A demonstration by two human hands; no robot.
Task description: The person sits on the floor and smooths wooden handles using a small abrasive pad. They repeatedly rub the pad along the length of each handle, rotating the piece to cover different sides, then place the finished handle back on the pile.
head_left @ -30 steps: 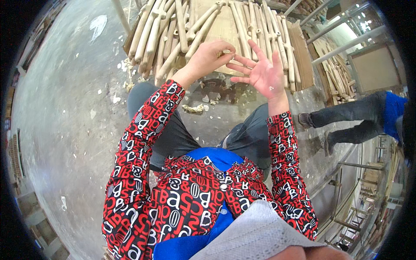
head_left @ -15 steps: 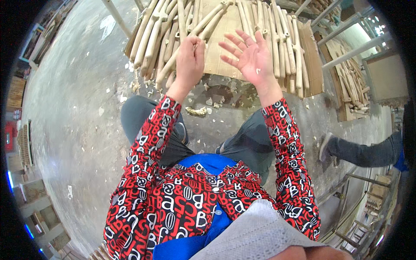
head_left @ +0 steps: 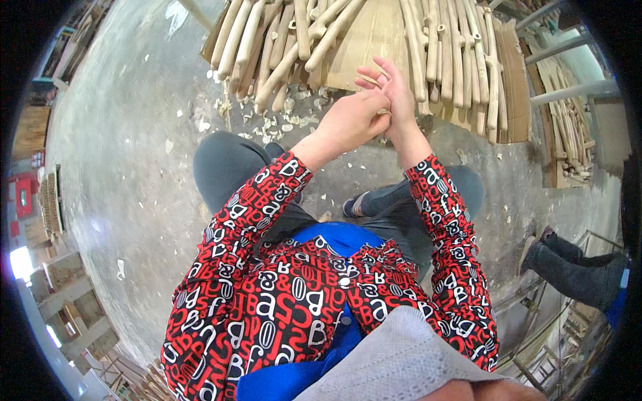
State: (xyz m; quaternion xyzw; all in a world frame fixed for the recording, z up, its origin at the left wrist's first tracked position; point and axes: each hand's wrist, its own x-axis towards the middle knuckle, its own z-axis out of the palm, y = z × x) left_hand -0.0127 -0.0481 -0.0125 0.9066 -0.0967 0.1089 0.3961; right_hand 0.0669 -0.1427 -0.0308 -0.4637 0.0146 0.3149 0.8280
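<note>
My left hand (head_left: 353, 119) reaches across to my right palm, its fingers pinched together against the base of the palm. Whatever sits between those fingertips, if anything, is hidden. My right hand (head_left: 400, 100) is turned palm toward the left, fingers stretched out and slightly apart, gripping nothing. Beyond both hands lies a sheet of cardboard (head_left: 371, 43). Pale wooden sticks (head_left: 277, 63) with knobs and notches are piled on its left side. A second row of similar sticks (head_left: 449, 63) covers its right side.
Wood shavings (head_left: 267, 127) are scattered over the concrete floor (head_left: 134, 167) before my bent knees. Metal poles (head_left: 575, 93) and more stacked sticks (head_left: 568, 127) stand at the right. Another person's legs (head_left: 575, 271) are at the lower right.
My left hand has moved right and nearer, onto my right palm, where a small pale chip showed before. My right hand has turned sideways. The other person's legs have shifted.
</note>
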